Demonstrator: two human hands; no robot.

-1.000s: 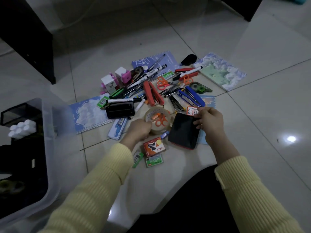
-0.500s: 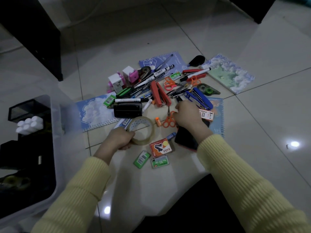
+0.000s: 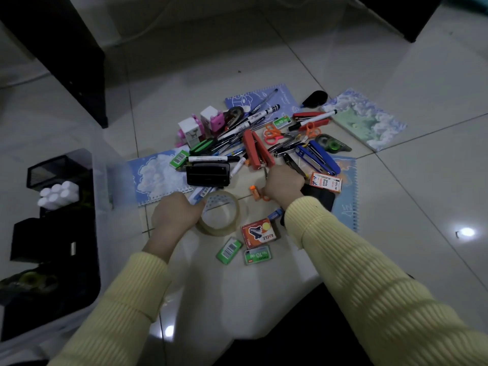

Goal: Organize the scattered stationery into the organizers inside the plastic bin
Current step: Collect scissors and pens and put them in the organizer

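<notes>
A heap of stationery lies on the tiled floor: pens, a red stapler [image 3: 257, 150], a blue stapler [image 3: 320, 155], orange scissors [image 3: 273, 133], staple boxes and notebooks. My left hand [image 3: 175, 216] grips a roll of clear tape [image 3: 220, 213] at its left side. My right hand [image 3: 284, 184] is curled over small orange-handled scissors [image 3: 262, 198], whose handle shows below the fingers. At the left edge sits the clear plastic bin [image 3: 101, 180] with black mesh organizers [image 3: 52, 170] inside.
White glue sticks [image 3: 59, 194] stand in one organizer. A black hole punch [image 3: 208, 174] lies behind the tape. A black pad [image 3: 320, 198] is partly under my right arm. Dark furniture [image 3: 66, 48] stands at the upper left.
My right hand left the black pad and moved left onto the small orange scissors. My left hand drew the tape roll left, toward me, off those scissors.
</notes>
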